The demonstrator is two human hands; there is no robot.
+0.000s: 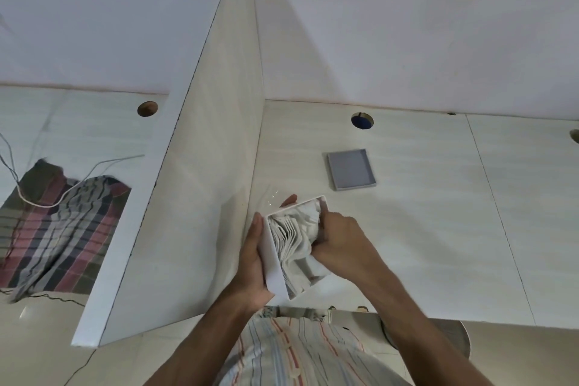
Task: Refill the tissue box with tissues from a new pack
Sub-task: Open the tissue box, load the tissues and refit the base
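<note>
A: Box position?

B: Held above the desk [423,229], near the front edge, tipped with open side up and toward the camera. White tissue box [272,255], smooth rigid plastic look, rectangular, rounded corners, thin walls.

A: Grips?

B: Left hand [250,263] wrapped around the left wall, thumb along the near face, fingertips showing past the far corner. Closed on the box. Right hand [340,244] curled shut on the tissues [297,236], pressing into the opening.

A: Tissue state?

B: White, soft, folded stack, fold edges fanned like pages, top layer crumpled. Mostly inside the box, some bulging over the right rim.

A: Anything else on the surface?

B: Flat grey rectangular lid [351,169], shallow raised rim, matte, lying well behind the box. Round cable hole [362,121] beyond, blue inside. Pale woodgrain laminate desktop, white divider panel [200,166] on the left. Crinkled clear plastic just behind the box, hard to make out.

A: Labels?

B: No readable writing anywhere.
</note>
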